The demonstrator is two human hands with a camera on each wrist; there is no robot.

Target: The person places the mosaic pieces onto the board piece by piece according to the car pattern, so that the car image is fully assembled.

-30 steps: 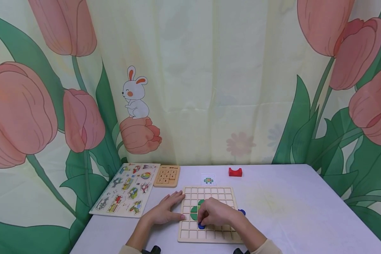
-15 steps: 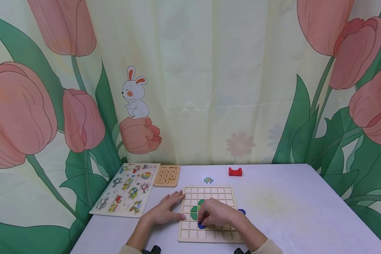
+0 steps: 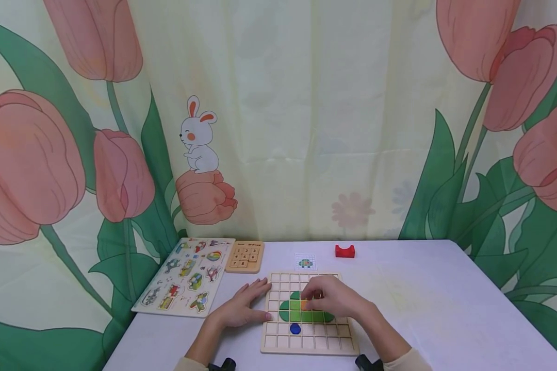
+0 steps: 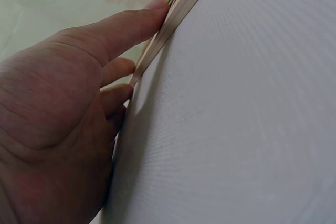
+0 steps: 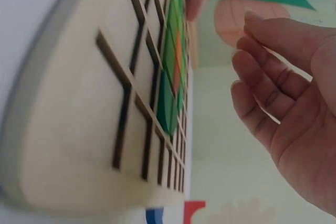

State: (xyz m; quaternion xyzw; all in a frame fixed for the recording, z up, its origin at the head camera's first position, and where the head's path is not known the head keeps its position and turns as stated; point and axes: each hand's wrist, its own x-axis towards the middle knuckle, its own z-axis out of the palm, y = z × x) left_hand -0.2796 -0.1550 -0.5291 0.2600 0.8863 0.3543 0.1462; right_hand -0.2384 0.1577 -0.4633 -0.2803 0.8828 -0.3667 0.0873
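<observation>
A wooden grid board [image 3: 278,340] lies at the table's near edge. Green pieces [image 3: 290,308] form a rounded shape in its middle rows, with an orange piece [image 3: 305,305] among them, and a blue piece [image 3: 295,328] sits one row nearer. My left hand [image 3: 248,304] lies flat on the table, its straight fingers [image 4: 131,24] touching the board's left edge [image 4: 173,17]. Above the green pieces [image 5: 170,108] my right hand [image 3: 316,292] hovers, its fingers [image 5: 262,77] loosely bent and holding nothing.
Behind the board lie a small pattern card [image 3: 305,263] and a red arch block [image 3: 344,251]. A number slide puzzle [image 3: 244,256] and a picture peg puzzle [image 3: 185,275] sit at the back left. A flower-print curtain hangs behind the table.
My right hand has let go of the blue piece and moved up the board, uncovering the green and orange pieces. The blue piece stays in its cell. The left hand has not moved.
</observation>
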